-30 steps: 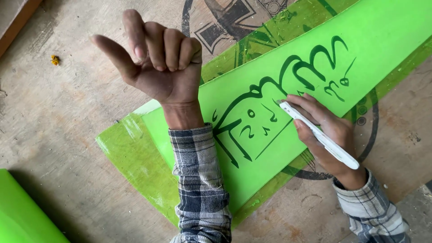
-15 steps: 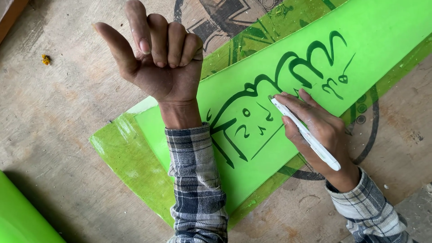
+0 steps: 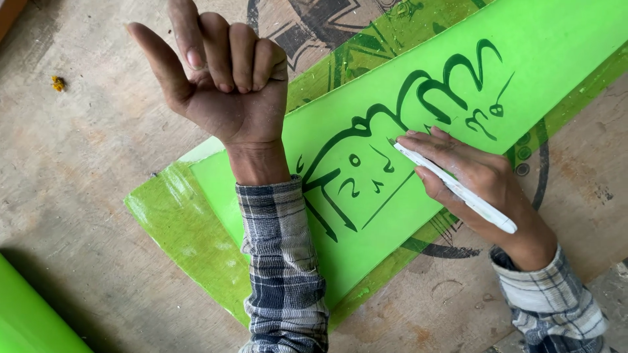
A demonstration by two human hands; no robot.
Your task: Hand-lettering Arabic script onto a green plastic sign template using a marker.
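A long bright green sheet (image 3: 392, 209) lies slanted across a wooden board, with dark green brush lettering (image 3: 418, 98) on it. My right hand (image 3: 477, 180) grips a white brush pen (image 3: 458, 189) whose tip touches the sheet just below the lettering. My left hand (image 3: 222, 85) is lifted above the sheet's left end, palm toward me, fingers curled, thumb stuck out, holding nothing. My left forearm in a plaid sleeve (image 3: 281, 268) rests across the sheet.
A shinier green film (image 3: 183, 229) lies under the sheet and sticks out at its left end. The wooden board (image 3: 78, 183) bears dark painted marks (image 3: 307, 33). Another green sheet (image 3: 26, 314) shows at the bottom left corner. A small yellow scrap (image 3: 59, 83) lies at upper left.
My right hand has slid the pen left along the sheet to a spot under the lettering. My left hand stays raised with curled fingers.
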